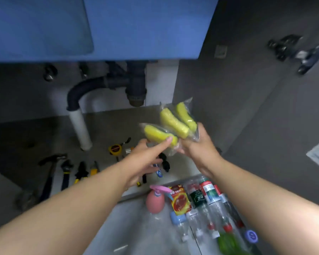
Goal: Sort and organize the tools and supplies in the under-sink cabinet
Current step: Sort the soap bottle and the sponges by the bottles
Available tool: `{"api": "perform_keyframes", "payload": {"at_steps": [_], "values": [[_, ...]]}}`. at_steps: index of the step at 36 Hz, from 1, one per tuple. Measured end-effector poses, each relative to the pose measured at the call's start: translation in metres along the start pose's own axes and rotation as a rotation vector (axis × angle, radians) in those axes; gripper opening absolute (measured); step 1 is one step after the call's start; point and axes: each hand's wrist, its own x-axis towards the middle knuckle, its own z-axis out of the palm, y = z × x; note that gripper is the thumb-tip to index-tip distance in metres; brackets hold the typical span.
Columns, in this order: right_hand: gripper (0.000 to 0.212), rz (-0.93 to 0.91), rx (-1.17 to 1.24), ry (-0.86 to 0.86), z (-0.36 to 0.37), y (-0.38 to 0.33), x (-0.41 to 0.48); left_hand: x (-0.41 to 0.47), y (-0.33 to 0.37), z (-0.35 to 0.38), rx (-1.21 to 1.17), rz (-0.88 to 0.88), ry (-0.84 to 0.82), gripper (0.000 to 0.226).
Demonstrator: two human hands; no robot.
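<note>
My right hand [197,144] holds two yellow sponges in clear wrap [179,120] above the cabinet floor [107,126]. My left hand [145,159] grips a third wrapped yellow sponge [157,134] right beside them, thumb on its lower edge. Below lie a row of tools on the cabinet floor: a hammer [50,172], a wrench [65,173], pliers [80,171], a small yellow-handled tool [94,169] and a yellow tape measure [115,149]. Some small dark items [165,163] are partly hidden under my left hand.
The dark drain pipe [103,85] and a white pipe [80,129] stand at the cabinet's back left. On the floor in front lie a pink spray bottle [155,199], a red packet [180,201] and several plastic bottles [206,203]. The open cabinet door [247,80] stands to the right.
</note>
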Motion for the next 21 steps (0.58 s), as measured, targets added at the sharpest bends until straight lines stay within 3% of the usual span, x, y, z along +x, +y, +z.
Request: {"api": "perform_keyframes", "payload": {"at_steps": [3,6,8,15,21], "values": [[0.051,-0.003,-0.037,-0.175,0.018,-0.031,-0.049,-0.045,0.022,0.013,-0.272,0.092,-0.078,0.067],[0.061,0.019,-0.112,-0.366,0.026,-0.063,-0.092,-0.084,0.036,0.02,-0.49,0.209,0.04,0.066],[0.062,0.051,-0.14,-0.428,0.026,-0.082,-0.114,-0.107,0.042,0.019,-0.498,0.213,0.083,0.059],[0.024,0.002,-0.051,-0.227,0.031,-0.111,-0.158,-0.161,0.045,0.014,-0.398,0.15,0.042,0.034],[0.041,-0.026,0.045,-0.2,0.042,-0.101,-0.176,-0.171,0.031,0.009,-0.352,0.168,0.024,0.051]]}}
